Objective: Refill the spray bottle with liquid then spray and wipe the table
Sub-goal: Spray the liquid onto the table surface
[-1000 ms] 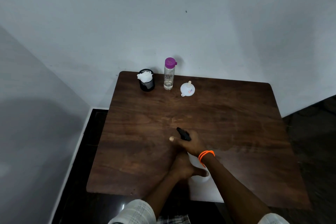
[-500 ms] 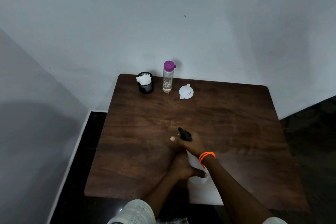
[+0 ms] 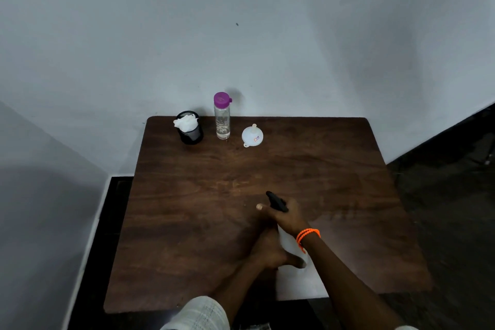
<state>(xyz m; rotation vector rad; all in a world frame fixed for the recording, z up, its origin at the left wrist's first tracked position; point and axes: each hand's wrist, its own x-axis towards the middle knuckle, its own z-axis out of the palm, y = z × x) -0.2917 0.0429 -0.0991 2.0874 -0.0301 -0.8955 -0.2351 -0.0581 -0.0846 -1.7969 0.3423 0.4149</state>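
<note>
Black trigger head [image 3: 277,201] of the spray bottle [image 3: 290,245] sits under the right hand [image 3: 288,215], grip clamped on it; the left hand [image 3: 269,252] grips the body, low over the bench [image 3: 187,222]. Neither hand has shifted in the last second, so unscrewing seems barely begun. Water bottle [image 3: 222,116] and funnel [image 3: 252,135] wait untouched.

At the table's [image 3: 187,222] far edge you have a cup [image 3: 190,133] left, bottle [image 3: 222,120] middle, funnel [image 3: 252,136] right; your hands hold the spray bottle [image 3: 290,244] nearer you.
</note>
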